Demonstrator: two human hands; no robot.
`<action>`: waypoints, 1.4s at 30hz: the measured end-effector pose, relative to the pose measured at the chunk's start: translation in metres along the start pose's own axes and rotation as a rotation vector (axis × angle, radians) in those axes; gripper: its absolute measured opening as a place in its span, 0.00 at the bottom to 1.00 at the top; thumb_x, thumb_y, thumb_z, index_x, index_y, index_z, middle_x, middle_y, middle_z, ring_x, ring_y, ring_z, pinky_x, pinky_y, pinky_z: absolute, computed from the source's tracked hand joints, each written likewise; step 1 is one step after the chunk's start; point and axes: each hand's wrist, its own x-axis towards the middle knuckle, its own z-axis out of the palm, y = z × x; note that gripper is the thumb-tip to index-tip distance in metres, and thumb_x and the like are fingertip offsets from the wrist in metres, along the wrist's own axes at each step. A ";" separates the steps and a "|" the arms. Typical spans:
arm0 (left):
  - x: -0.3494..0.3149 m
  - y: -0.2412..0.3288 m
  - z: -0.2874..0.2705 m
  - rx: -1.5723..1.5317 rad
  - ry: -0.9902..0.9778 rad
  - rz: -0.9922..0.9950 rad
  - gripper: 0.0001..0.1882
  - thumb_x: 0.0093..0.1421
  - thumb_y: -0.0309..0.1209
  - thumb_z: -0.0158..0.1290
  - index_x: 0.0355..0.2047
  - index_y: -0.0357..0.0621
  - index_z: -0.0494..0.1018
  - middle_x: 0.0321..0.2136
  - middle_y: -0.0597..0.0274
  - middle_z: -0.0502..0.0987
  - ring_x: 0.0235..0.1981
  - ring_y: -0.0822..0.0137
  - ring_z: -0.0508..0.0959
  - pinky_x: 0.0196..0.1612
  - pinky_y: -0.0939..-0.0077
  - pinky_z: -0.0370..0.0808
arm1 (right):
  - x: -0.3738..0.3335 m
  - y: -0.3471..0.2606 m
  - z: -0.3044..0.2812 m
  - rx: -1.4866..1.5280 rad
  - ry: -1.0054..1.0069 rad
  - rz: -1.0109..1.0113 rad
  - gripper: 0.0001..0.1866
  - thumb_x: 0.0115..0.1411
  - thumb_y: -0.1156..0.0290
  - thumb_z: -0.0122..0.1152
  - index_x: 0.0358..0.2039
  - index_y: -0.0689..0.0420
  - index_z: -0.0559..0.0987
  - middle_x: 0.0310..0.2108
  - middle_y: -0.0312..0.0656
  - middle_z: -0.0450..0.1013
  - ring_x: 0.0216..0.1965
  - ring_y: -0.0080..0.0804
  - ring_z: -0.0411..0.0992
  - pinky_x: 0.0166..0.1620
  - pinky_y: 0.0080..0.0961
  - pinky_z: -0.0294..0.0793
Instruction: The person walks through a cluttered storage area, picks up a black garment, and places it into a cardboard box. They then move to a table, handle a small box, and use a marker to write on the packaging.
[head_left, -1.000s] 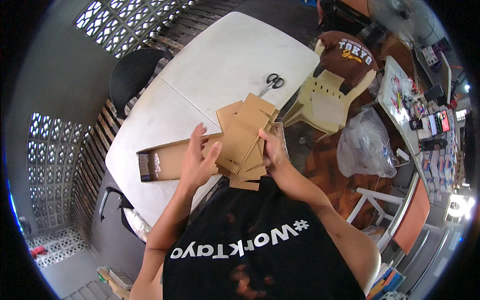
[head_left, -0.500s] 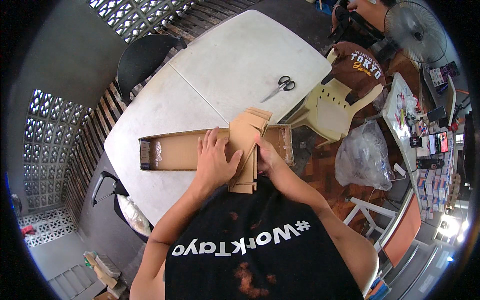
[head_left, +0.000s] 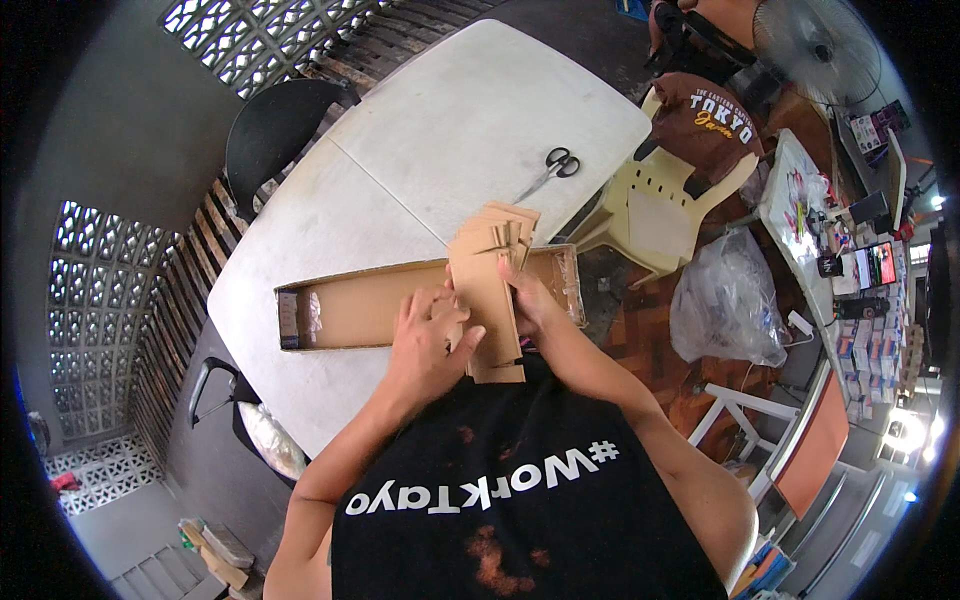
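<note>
A fanned stack of flat, slotted brown cardboard pieces (head_left: 482, 290) is held upright in front of my chest. My right hand (head_left: 528, 303) grips its right edge, with the thumb on the front face. My left hand (head_left: 428, 340) is at the stack's left side, its fingers bent and thumb apart, gripping nothing that I can see. Behind the stack lies a long, shallow open cardboard box (head_left: 365, 300) on the white table, its middle covered by the pieces and my hands.
Black-handled scissors (head_left: 560, 165) lie on the white table (head_left: 440, 110), beyond the stack. A cream plastic chair (head_left: 650, 215) stands at the right, with a brown shirt (head_left: 705, 120) over its back. Below it sits a clear plastic bag (head_left: 730, 300). A black chair (head_left: 275, 140) is at the far left.
The cardboard pieces have turned and fanned out more at the top. My left hand has drawn back from their front face, and its fingers have bent. My right hand keeps its grip.
</note>
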 end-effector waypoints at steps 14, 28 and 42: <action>0.099 -0.008 -0.032 -0.261 -0.152 0.097 0.11 0.62 0.31 0.54 0.40 0.38 0.76 0.30 0.54 0.79 0.30 0.61 0.78 0.36 0.69 0.73 | -0.010 0.016 0.012 0.009 -0.332 0.203 0.46 0.56 0.38 0.57 0.62 0.63 0.61 0.55 0.55 0.68 0.56 0.47 0.70 0.57 0.44 0.70; 0.102 -0.009 -0.023 -0.108 0.026 -0.280 0.18 0.59 0.40 0.57 0.40 0.37 0.77 0.30 0.51 0.79 0.32 0.62 0.78 0.39 0.70 0.74 | -0.018 0.021 -0.001 -0.115 0.071 0.198 0.38 0.59 0.41 0.56 0.58 0.60 0.64 0.47 0.51 0.72 0.46 0.44 0.75 0.49 0.43 0.76; 0.093 -0.024 -0.008 -0.493 -0.005 -0.371 0.16 0.54 0.34 0.62 0.39 0.36 0.76 0.22 0.63 0.76 0.25 0.74 0.75 0.30 0.78 0.73 | -0.022 0.027 0.016 -0.171 -0.101 0.303 0.32 0.53 0.59 0.71 0.50 0.64 0.65 0.41 0.49 0.72 0.40 0.42 0.77 0.42 0.39 0.80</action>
